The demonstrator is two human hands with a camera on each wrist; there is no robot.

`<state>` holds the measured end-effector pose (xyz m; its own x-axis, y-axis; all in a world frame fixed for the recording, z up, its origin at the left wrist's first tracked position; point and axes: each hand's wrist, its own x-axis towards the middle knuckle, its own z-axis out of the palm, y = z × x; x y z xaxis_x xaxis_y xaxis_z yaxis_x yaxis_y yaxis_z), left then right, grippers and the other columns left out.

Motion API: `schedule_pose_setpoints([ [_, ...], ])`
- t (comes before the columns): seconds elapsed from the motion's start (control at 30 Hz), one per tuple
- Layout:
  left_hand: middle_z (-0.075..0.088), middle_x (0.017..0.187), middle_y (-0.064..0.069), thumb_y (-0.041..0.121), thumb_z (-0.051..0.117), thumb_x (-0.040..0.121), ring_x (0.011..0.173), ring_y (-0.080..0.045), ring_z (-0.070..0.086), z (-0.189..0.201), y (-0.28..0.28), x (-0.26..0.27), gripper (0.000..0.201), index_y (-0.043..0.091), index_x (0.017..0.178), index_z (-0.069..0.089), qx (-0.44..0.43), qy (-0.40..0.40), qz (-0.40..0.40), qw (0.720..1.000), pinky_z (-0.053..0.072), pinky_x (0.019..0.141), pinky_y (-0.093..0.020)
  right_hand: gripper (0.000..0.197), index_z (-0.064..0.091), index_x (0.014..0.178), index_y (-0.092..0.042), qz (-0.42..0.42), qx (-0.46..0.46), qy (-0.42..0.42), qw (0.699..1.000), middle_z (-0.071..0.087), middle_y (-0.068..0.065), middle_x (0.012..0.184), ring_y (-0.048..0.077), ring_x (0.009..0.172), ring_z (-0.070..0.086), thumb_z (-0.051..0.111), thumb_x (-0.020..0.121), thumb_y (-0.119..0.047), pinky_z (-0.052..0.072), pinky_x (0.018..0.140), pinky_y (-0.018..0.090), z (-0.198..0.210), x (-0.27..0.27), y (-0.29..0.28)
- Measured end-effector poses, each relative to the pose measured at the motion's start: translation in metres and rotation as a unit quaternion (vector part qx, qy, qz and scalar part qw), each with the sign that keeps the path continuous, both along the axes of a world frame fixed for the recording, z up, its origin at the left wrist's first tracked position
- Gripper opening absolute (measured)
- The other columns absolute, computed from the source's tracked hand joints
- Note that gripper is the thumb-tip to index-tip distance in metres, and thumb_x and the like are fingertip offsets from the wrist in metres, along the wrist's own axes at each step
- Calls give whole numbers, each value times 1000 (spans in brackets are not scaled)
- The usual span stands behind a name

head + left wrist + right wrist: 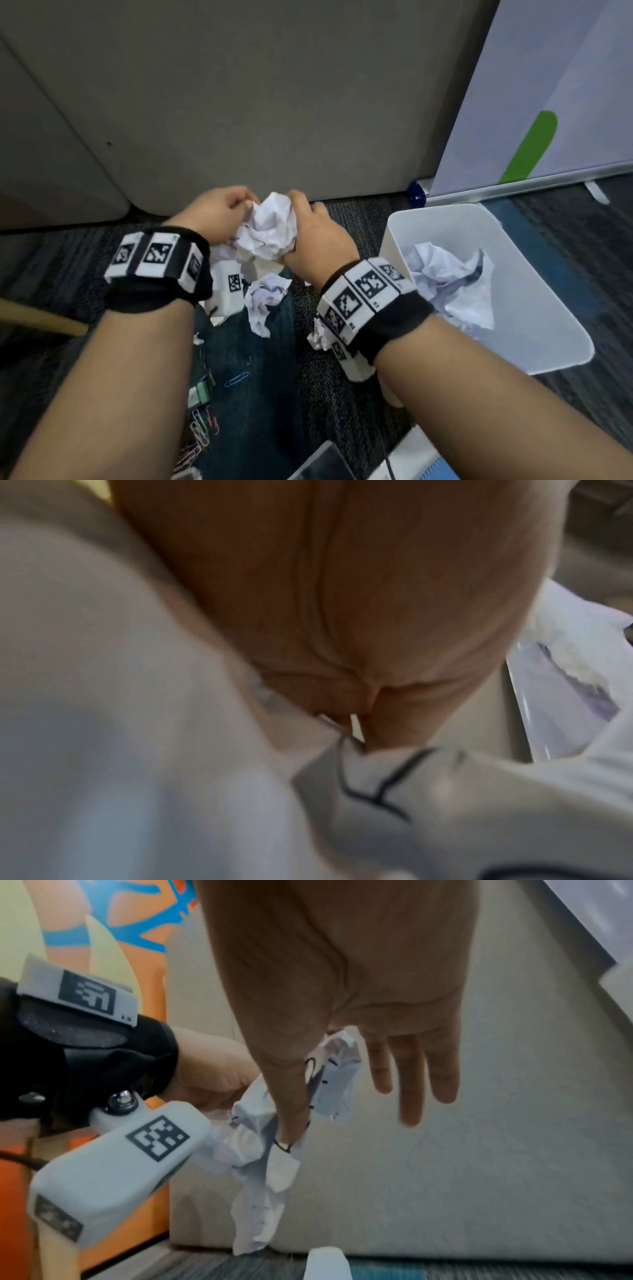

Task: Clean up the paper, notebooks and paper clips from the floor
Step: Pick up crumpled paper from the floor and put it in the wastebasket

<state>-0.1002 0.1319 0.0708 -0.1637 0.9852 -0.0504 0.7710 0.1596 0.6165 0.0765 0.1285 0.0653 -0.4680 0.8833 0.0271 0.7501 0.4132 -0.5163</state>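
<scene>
Both of my hands hold one big crumpled white paper ball (269,229) above the floor, in front of a grey panel. My left hand (239,205) grips its left side with curled fingers. My right hand (303,205) pinches its right side. In the right wrist view the right hand (298,1104) pinches the paper (267,1153) with thumb and forefinger while the other fingers point out straight. The left wrist view is blurred, with my left hand (359,712) closed on the paper (462,791). A second crumpled sheet (263,301) lies on the carpet below.
A white bin (548,308) holding crumpled papers (452,277) stands on the carpet to the right. A small paper scrap (317,337) lies by my right wrist. Several paper clips (202,428) and a blue clip (236,378) lie near my knee. Notebooks (424,459) sit at the bottom right.
</scene>
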Motion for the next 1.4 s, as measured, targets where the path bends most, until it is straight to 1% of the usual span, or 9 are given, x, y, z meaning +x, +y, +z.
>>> schedule_pose_setpoints([
  [0.1, 62, 88, -3, 18, 42, 98, 79, -20, 54, 23, -8, 15, 20, 21, 98, 62, 48, 15, 25, 998, 40, 70, -28, 75, 23, 141, -30, 26, 23, 33, 999, 50, 12, 118, 31, 93, 61, 67, 82, -13, 45, 70, 34, 21, 4, 3],
  [0.27, 64, 101, -3, 20, 38, 98, 95, -22, 57, 39, -18, 55, 22, 19, 103, 60, 91, 14, 46, 995, 42, 80, -31, 56, 33, 133, -18, 47, 42, 10, 998, 53, 8, 95, 27, 88, 52, 59, 84, -8, 35, 69, 29, 59, 32, 5],
  [0.4, 63, 96, 3, 25, 36, 100, 93, -20, 59, 52, -26, 87, 26, 23, 113, 59, 110, -26, 20, 993, 41, 78, -28, 56, 32, 132, -16, 42, 42, -27, 998, 52, 9, 91, 27, 82, 49, 55, 82, -3, 35, 63, 29, 97, 79, 8],
  [0.6, 43, 144, 2, 30, 37, 101, 129, -14, 44, 48, -28, 143, 41, 29, 142, 36, 101, -23, -95, 990, 36, 108, -34, 53, 35, 125, -17, -5, 37, -85, 996, 53, 8, 92, 26, 79, 47, 65, 81, -10, 34, 58, 28, 118, 147, 8],
  [0.8, 49, 132, 4, 20, 45, 97, 122, -13, 48, 46, -18, 199, 35, 28, 131, 45, 106, -8, -164, 981, 35, 95, -23, 51, 35, 121, -18, -54, 32, -138, 988, 50, 4, 82, 28, 80, 49, 66, 81, -13, 42, 67, 33, 109, 188, -1],
  [0.97, 46, 140, 6, 31, 47, 96, 128, -13, 45, 35, -13, 221, 40, 28, 136, 42, 63, 14, -198, 978, 37, 104, -29, 51, 39, 121, -16, -87, 2, -173, 981, 64, 13, 100, 33, 97, 61, 66, 78, -12, 47, 73, 35, 93, 212, -4],
  [1.17, 6, 160, 6, 67, 51, 81, 146, -16, 12, 27, -29, 208, 82, 32, 149, 18, -43, 128, -229, 964, 16, 119, -41, 57, 36, 128, -22, -113, -24, -205, 972, 64, 12, 104, 32, 100, 59, 67, 80, -17, 49, 75, 36, 76, 226, 1],
  [1.27, 13, 159, 12, 67, 46, 83, 147, -11, 5, 20, -40, 206, 70, 37, 144, 29, -59, 214, -269, 937, 2, 120, -45, 45, 39, 123, -21, -93, -7, -259, 961, 62, 10, 107, 32, 98, 59, 61, 84, -18, 45, 70, 35, 74, 224, 0],
  [1.4, 25, 155, 13, 59, 43, 89, 147, -8, 5, 10, -39, 208, 57, 37, 141, 35, -50, 217, -263, 939, -4, 119, -46, 50, 37, 127, -16, -5, -85, -390, 917, 60, 8, 115, 29, 107, 58, 63, 84, -23, 45, 74, 35, 62, 208, -8],
])
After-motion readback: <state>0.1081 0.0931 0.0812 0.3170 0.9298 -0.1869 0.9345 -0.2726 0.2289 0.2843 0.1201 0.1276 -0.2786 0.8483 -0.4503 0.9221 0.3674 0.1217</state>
